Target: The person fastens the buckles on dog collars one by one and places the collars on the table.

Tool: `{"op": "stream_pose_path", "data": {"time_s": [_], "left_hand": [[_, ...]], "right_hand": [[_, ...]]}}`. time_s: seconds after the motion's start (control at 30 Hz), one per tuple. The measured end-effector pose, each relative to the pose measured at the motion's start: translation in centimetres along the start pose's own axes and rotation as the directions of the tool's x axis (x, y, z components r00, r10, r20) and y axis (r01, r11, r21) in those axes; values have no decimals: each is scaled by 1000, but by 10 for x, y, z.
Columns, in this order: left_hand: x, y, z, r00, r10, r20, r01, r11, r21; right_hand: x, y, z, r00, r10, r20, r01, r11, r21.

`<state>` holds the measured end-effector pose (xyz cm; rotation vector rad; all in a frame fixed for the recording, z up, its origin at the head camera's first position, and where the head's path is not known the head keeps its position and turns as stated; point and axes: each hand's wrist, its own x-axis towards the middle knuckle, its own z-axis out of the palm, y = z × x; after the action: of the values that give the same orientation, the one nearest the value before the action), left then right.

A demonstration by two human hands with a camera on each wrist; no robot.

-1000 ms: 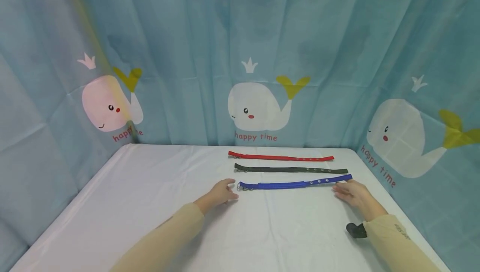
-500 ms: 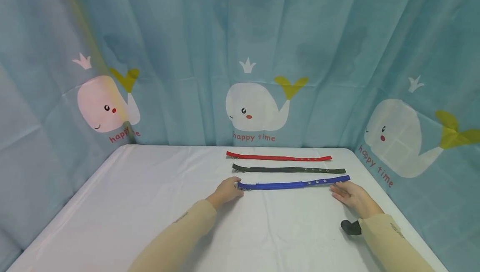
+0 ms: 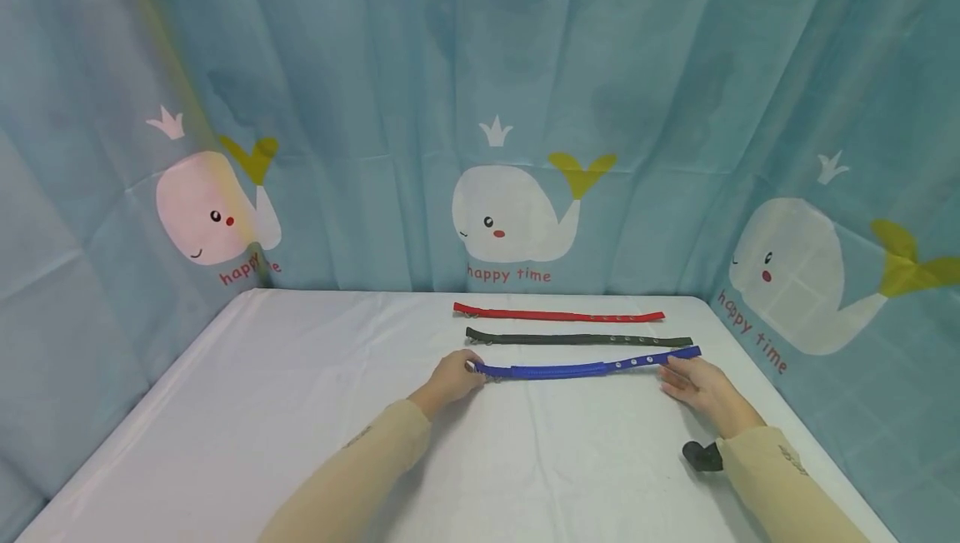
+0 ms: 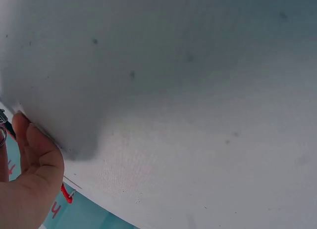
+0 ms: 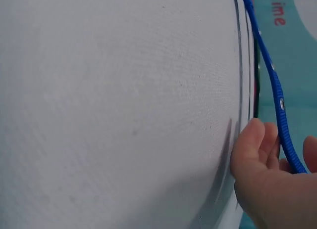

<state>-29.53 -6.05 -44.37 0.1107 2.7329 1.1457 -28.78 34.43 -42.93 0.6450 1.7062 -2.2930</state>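
A blue pet collar (image 3: 558, 372) with metal eyelets stretches between both hands at the front of a row of collars. My left hand (image 3: 452, 376) pinches its ringed end, and the fingers partly cover the metal fittings. At the eyelet end, my right hand (image 3: 699, 385) holds the strap between thumb and fingers. The right wrist view shows the blue strap (image 5: 271, 70) raised off the table, running down into the right hand (image 5: 262, 174). In the left wrist view, the left hand (image 4: 39, 164) shows at the lower left, beside a metal ring (image 4: 3, 135).
Behind the blue one, a dark green collar (image 3: 562, 339) and a red collar (image 3: 555, 315) lie roughly parallel on the white table (image 3: 300, 376). A whale-print curtain (image 3: 360, 193) surrounds the table's back and sides. A black piece (image 3: 702, 455) juts from the right sleeve.
My left hand has moved right onto the ringed end of the blue collar and taken hold of it. The collar has risen slightly, with the right hand at its other end.
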Motion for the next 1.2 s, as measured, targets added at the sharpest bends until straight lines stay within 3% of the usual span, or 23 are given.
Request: {"op": "stream_pose_path", "data": {"time_s": [0.27, 0.47, 0.7, 1.0, 1.2], "left_hand": [[-3, 1, -4, 996, 38, -82, -51, 986, -161], [-6, 6, -1, 985, 80, -155, -113, 970, -216], [-11, 12, -3, 975, 91, -203, -155, 932, -328], [-19, 14, -13, 983, 7, -185, -93, 882, -462], [-27, 14, -23, 980, -6, -198, -97, 858, -504]], "right_hand": [[-3, 4, 6, 997, -60, 44, 66, 987, -147], [-4, 5, 5, 988, -90, 125, 114, 973, -198], [-8, 6, 5, 966, -143, 214, 204, 934, -294], [-22, 3, 17, 941, -176, 290, 262, 921, -290], [-35, 4, 27, 935, -204, 290, 293, 907, -304]]}}
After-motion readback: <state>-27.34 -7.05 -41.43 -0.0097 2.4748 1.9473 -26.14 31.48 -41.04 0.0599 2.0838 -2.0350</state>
